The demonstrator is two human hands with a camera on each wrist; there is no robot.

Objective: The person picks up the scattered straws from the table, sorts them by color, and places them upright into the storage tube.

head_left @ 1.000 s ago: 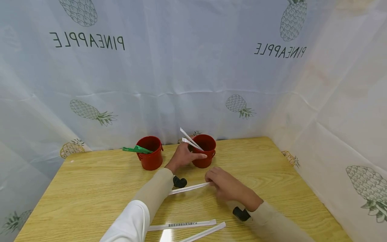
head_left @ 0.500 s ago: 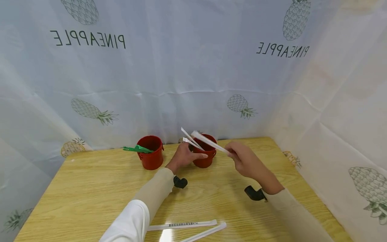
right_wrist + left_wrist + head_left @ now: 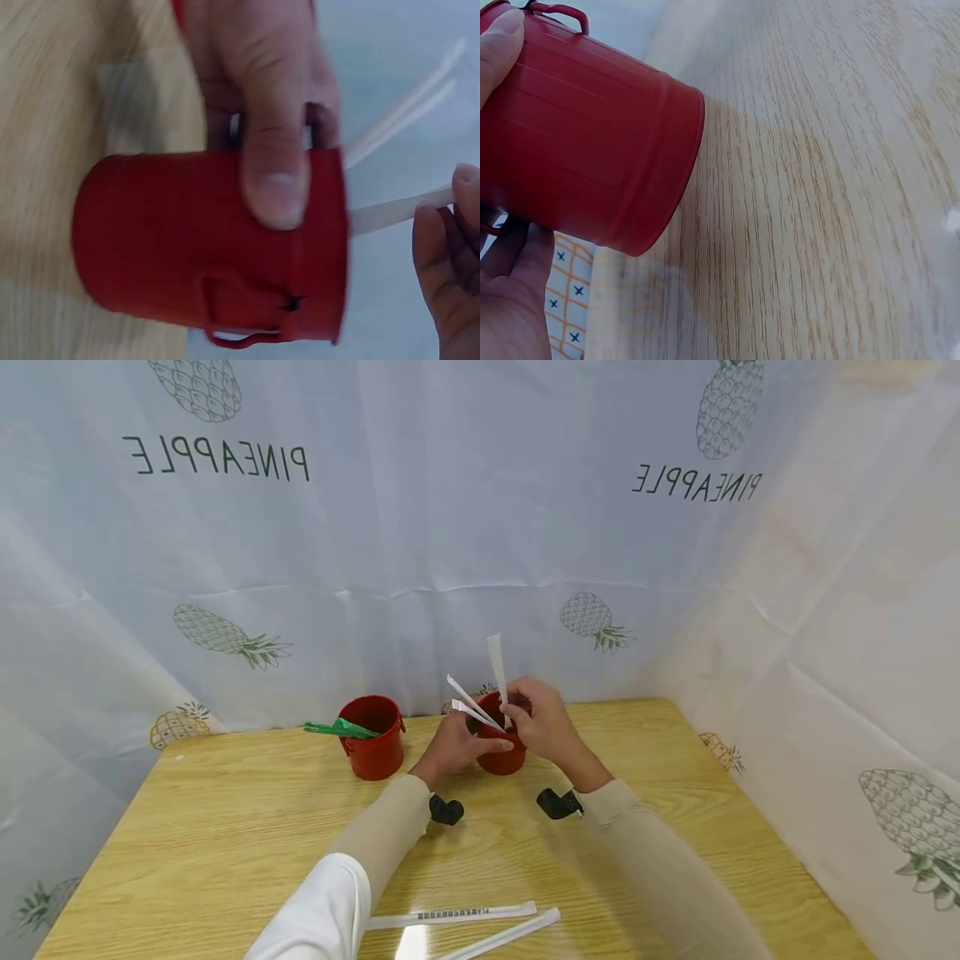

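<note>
My left hand grips the right-hand red bucket, its thumb across the front just below the rim. In the left wrist view the bucket stands on the wood surface, with the thumb on one side and fingers behind. Two paper-wrapped straws lean out of this bucket to the left. Above its mouth my right hand pinches a third wrapped straw, held nearly upright. The right wrist view has the lower end of that straw at the bucket's opening; how deep it goes is hidden.
Another red bucket stands to the left, with a green-wrapped item sticking out. Two more wrapped straws, one printed and one plain, lie near the front of the wooden table. A pineapple-print curtain hangs behind.
My right hand has lifted a wrapped straw off the table, carried it up and to the bucket, and turned it nearly upright. The left hand has stayed on the bucket.
</note>
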